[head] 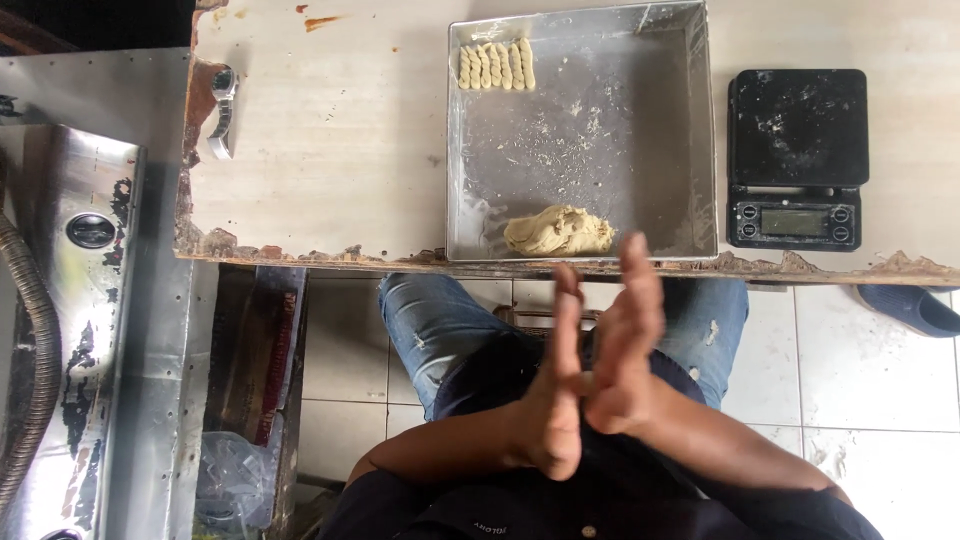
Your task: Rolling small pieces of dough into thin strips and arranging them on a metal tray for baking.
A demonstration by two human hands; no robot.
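Where the two palms are pressed flat together above the lap, the left hand (pixel 552 400) and the right hand (pixel 622 345) are held upright with fingers extended, as palms are set for rolling something between them; whether a piece of dough is caught there cannot be told, since the meeting faces are hidden and the right fingers are blurred. Nothing is seen to be gripped by either hand. Below them, torn blue jeans (pixel 432 322) and a dark shirt are seen, the person being seated close to the table edge so that the tray is within reach.

Just beyond the fingertips, a lump of pale dough (pixel 558 231) is kept at the near wall of the square metal tray (pixel 580 130), handy for pulling pieces off. At the far left corner of the tray, a row of twisted dough sticks (pixel 496 65) is laid side by side, apart from the lump. Flour streaks are scattered over the tray floor between them.

To the right of the tray, a black digital scale (pixel 797 157) stands on the worn tabletop (pixel 330 150), dusted with flour; its display cannot be read. A wristwatch (pixel 221 110) lies at the table's left edge, well apart from the dough. A dark shoe (pixel 912 308) is cut off at the right edge, its wearer unseen.
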